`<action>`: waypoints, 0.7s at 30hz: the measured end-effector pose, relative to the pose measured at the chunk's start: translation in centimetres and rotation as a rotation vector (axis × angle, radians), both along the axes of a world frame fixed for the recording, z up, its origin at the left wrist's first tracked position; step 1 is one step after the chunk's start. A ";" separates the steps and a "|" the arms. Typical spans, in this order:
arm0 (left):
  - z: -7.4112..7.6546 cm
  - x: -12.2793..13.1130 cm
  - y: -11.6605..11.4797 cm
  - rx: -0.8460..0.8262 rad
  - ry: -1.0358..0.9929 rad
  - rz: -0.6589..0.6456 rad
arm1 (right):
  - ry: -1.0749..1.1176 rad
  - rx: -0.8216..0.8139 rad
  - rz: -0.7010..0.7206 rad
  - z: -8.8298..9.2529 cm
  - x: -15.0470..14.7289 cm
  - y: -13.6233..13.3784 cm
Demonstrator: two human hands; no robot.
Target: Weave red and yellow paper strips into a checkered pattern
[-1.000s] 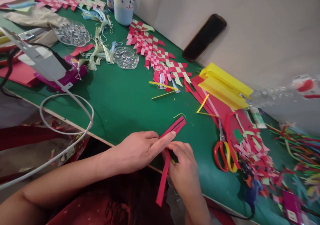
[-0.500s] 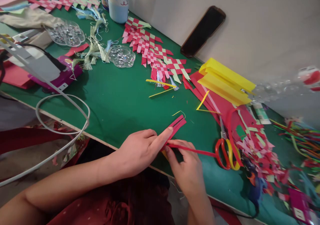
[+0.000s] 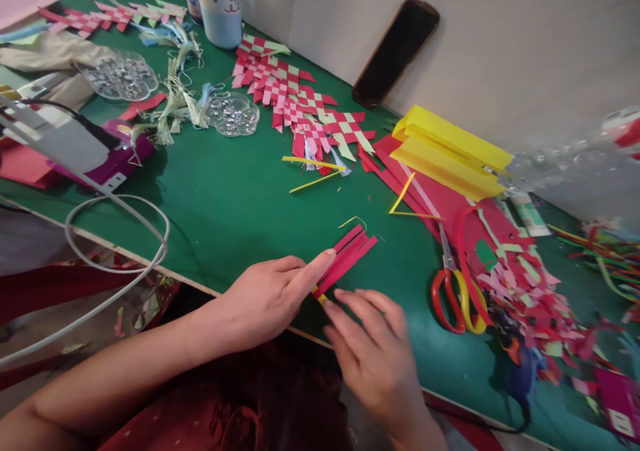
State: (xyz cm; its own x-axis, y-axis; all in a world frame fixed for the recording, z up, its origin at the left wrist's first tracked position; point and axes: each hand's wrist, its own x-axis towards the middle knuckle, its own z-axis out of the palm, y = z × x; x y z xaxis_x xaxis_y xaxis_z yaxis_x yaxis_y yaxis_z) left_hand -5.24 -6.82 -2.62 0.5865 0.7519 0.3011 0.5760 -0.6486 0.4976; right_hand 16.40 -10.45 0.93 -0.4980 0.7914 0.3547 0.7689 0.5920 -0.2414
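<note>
My left hand (image 3: 280, 294) is closed on a bundle of narrow red paper strips (image 3: 353, 254), its index finger lying along them. The strips point away to the upper right, side by side. Near their lower end a bit of yellow paper strip (image 3: 319, 295) shows; the rest is hidden under my left hand. Close on the right is my right hand (image 3: 375, 344), with its fingers apart and slightly bent. One of its fingertips is at the yellow strip, though I cannot tell whether it presses on it.
Scissors (image 3: 457, 297) with red and yellow handles lie to the right, near paper scraps (image 3: 530, 291). Woven paper fish (image 3: 300, 97), a tray of small googly eyes (image 3: 234, 113) and a bottle (image 3: 217, 11) are farther back. A phone (image 3: 396, 52) leans on the wall. A white cable (image 3: 163, 237) loops at left.
The red strip that stuck out to the right now lies alongside the others. My right hand has let go of it and its fingers have spread. The view has shifted slightly.
</note>
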 end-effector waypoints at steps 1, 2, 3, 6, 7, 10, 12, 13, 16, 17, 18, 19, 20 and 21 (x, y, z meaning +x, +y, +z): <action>0.0 -0.1 0.0 -0.005 0.005 -0.002 | -0.025 -0.021 0.021 -0.2 -0.4 -0.2; 0.0 -0.1 0.0 -0.008 0.009 -0.003 | -0.039 -0.034 0.019 -0.4 -0.7 -0.3; 0.1 -0.1 0.0 -0.012 0.012 -0.002 | -0.043 -0.043 0.002 -0.6 -1.0 -0.4; 0.2 -0.1 0.0 -0.027 0.008 -0.004 | -0.035 -0.073 -0.045 -1.3 -1.1 -0.6; 0.2 -0.1 0.0 -0.030 0.005 -0.006 | -0.034 -0.084 -0.051 -1.4 -1.1 -0.7; 0.3 -0.1 -0.1 -0.033 0.005 -0.007 | -0.033 -0.107 -0.050 -1.7 -1.0 -0.7; 0.3 -0.1 -0.1 -0.035 0.010 -0.009 | -0.024 -0.113 -0.049 -1.7 -1.1 -0.7; 0.3 -0.1 -0.1 -0.036 0.014 -0.009 | -0.019 -0.116 -0.050 -1.7 -1.2 -0.7; 0.3 -0.1 -0.1 -0.032 0.019 -0.011 | -0.008 -0.122 -0.048 -1.8 -1.3 -0.6; 0.3 -0.1 0.0 -0.025 0.017 -0.015 | -0.004 -0.122 -0.046 -1.9 -1.3 -0.6; 0.4 -0.2 0.0 -0.015 0.011 -0.022 | 0.001 -0.123 -0.044 -1.9 -1.3 -0.6; 0.4 -0.3 0.1 -0.005 0.001 -0.032 | 0.007 -0.124 -0.042 -2.0 -1.2 -0.5; 0.4 -0.4 0.1 0.004 -0.012 -0.044 | 0.012 -0.128 -0.040 -2.1 -1.1 -0.5; 0.4 -0.5 0.2 0.012 -0.024 -0.054 | 0.015 -0.133 -0.038 -2.2 -1.1 -0.5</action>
